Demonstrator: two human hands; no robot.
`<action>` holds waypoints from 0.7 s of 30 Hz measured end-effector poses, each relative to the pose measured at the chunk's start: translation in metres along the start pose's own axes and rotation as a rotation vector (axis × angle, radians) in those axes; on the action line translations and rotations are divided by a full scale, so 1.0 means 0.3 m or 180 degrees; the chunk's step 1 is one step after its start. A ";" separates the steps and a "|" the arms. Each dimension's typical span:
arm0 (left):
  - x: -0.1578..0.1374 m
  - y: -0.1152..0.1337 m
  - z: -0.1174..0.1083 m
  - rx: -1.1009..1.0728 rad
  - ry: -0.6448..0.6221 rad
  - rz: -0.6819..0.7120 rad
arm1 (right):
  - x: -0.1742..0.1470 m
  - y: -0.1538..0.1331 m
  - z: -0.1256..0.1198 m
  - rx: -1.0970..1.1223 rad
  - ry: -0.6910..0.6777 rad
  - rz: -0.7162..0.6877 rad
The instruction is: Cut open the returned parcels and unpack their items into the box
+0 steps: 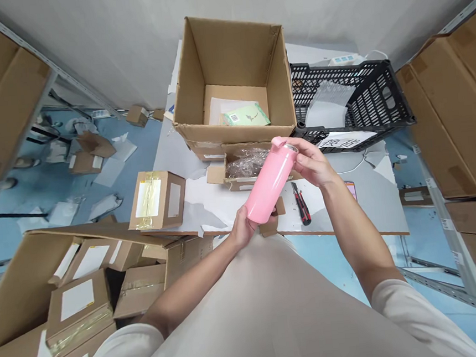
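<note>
A pink bottle [270,184] is held tilted in front of me, its lid end up and to the right. My left hand [244,227] grips its base, fingers partly hidden beneath it. At the lid end, my right hand [312,161] closes its fingers around the top beside the silvery rim. Just behind the bottle lies an opened small carton [216,175] with clear bubble wrap [245,164] inside. A red and black utility knife [301,204] rests on the table to the right of the bottle.
A large open box [235,53] holding a green packet [248,115] stands behind. To its right is a black crate [375,97]. A taped carton [159,201] sits on the table [374,205] at left. Below it, a big box [80,231] contains several cartons. Shelves flank both sides.
</note>
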State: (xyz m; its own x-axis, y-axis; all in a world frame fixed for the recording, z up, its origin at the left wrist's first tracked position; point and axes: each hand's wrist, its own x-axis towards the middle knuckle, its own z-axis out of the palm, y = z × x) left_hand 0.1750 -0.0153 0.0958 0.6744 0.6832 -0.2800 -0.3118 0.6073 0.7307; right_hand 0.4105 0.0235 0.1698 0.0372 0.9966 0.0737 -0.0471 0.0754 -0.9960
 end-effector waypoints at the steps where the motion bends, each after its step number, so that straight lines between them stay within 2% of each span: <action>1: 0.000 0.003 0.001 -0.0039 -0.0058 -0.0086 | 0.000 -0.010 0.002 0.0071 -0.0081 0.0035; 4: 0.003 0.009 0.004 -0.0060 -0.0075 -0.0217 | 0.005 -0.030 0.012 0.0119 -0.0077 0.0017; 10: -0.002 0.006 -0.003 0.0114 0.0395 0.0370 | 0.017 -0.013 0.008 -0.0216 0.0225 0.0016; 14: -0.012 0.006 -0.005 0.0200 0.0444 0.0324 | 0.018 -0.011 -0.015 -0.0591 0.0386 -0.0203; 16: -0.017 0.009 -0.005 0.0053 0.0314 0.0215 | 0.018 -0.028 -0.026 -0.0643 0.0171 -0.0333; 19: -0.021 0.011 -0.004 -0.0170 0.0115 0.0032 | 0.019 -0.059 -0.032 -0.0472 -0.0493 -0.0382; 21: -0.017 0.009 -0.004 -0.0245 0.0059 -0.0053 | 0.022 -0.064 -0.027 -0.0331 -0.0638 -0.0383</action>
State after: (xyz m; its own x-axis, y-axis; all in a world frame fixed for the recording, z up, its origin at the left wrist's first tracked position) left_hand 0.1700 -0.0166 0.0985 0.6677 0.6797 -0.3037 -0.3516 0.6475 0.6761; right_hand 0.4198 0.0283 0.1890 -0.1627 0.9682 0.1902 0.0490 0.2004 -0.9785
